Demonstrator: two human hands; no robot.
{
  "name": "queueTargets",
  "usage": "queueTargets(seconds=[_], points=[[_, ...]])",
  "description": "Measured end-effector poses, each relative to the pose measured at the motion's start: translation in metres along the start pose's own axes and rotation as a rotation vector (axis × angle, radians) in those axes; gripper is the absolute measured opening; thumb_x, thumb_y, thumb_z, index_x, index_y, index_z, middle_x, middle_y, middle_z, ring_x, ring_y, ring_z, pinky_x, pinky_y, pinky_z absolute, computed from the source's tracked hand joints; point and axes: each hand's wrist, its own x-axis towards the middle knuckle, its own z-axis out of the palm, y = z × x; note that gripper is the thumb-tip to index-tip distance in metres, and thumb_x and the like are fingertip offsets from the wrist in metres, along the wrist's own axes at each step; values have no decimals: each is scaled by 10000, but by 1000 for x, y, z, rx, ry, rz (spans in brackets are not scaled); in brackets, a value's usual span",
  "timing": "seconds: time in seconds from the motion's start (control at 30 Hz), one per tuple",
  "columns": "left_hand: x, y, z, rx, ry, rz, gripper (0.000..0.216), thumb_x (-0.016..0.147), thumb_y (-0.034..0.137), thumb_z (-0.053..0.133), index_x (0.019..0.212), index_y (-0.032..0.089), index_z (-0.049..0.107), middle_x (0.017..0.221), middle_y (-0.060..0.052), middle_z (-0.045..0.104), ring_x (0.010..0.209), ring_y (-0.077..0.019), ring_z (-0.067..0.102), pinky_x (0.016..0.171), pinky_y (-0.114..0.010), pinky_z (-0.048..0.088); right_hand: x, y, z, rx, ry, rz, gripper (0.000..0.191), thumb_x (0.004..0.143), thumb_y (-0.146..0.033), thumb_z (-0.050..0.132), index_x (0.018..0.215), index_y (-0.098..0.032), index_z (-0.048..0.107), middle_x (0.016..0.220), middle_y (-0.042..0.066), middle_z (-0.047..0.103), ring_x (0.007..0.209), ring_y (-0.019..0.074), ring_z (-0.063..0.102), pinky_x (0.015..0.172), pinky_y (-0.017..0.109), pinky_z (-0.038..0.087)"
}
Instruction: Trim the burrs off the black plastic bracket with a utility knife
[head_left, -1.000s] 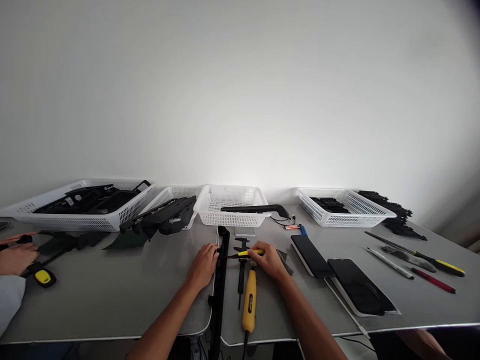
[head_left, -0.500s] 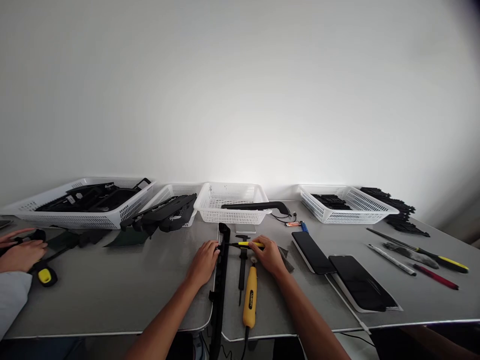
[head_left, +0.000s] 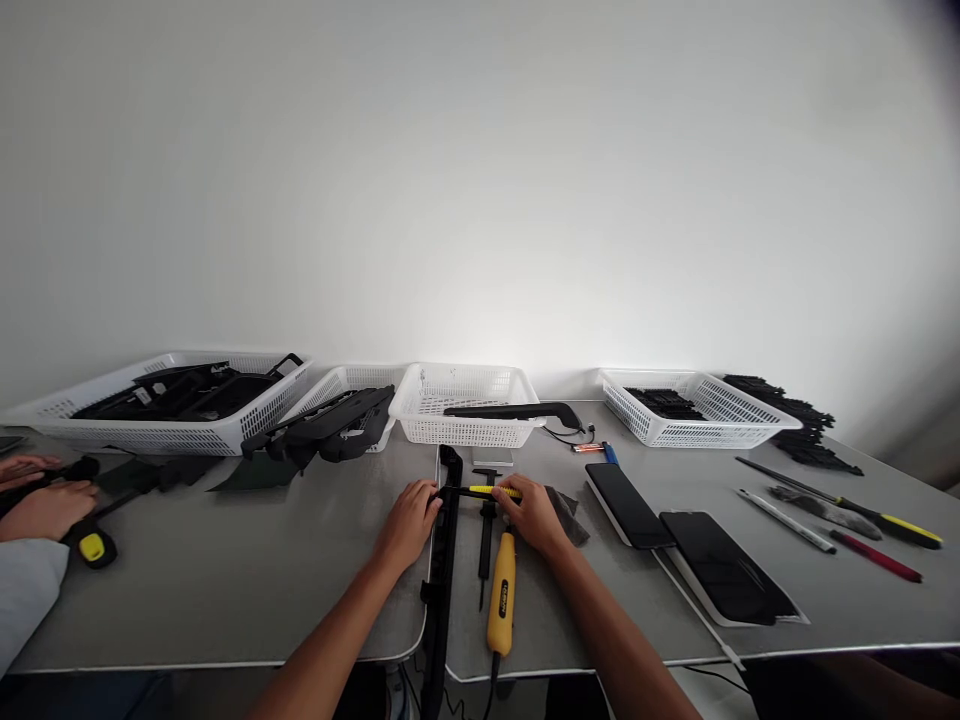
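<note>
A long black plastic strip (head_left: 445, 540) stands edge-on at the gap between the table halves, its near end hanging past the front edge. My left hand (head_left: 409, 525) grips its far part from the left side. In my right hand (head_left: 531, 512) is a small file (head_left: 480, 491) with a yellow and black handle, pointing left, its thin dark blade at the strip. Beneath it lie a black caliper (head_left: 486, 545) and a yellow corded rotary tool (head_left: 502, 595). A grey cloth (head_left: 568, 515) is partly behind my right hand.
White baskets (head_left: 465, 432) stand along the wall, several with black parts. Two black-screened devices (head_left: 724, 565) lie to the right, near a larger file (head_left: 889, 522), a white pen and a red-handled tool. At far left, another person's hands (head_left: 52, 505) handle a black part.
My right hand has moved a little left with the file, bringing its blade across the black strip. My left hand stays on the strip.
</note>
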Motion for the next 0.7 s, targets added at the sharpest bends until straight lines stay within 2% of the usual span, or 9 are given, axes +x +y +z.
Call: queueTargets(seconds=[0.23,0.53,0.7], points=[[0,2,-2,-15,-2,-2,227,1054,323,444,999,239,647,1219,-94,704,1175,-277,645,1015,-474,550,-1,1,3,-15,73,24,413,1035,-532,506,914,-206,727,925,79,727,836,220,672,756,308,500],[1,2,-1,-32,3,-11,214,1051,296,455,1047,235,661,1209,-91,708,1177,-272,643,1004,-469,554,-1,-8,5,26,46,-20,348,1025,-471,548,913,-199,733,931,70,735,867,219,674,789,301,491],[2,1,-1,-26,-1,-14,221,1049,296,464,1046,228,675,1207,-100,708,1183,-271,647,1020,-463,552,-2,-9,2,29,45,-13,334,996,-441,575,836,-194,733,851,52,725,793,198,661,744,285,476]])
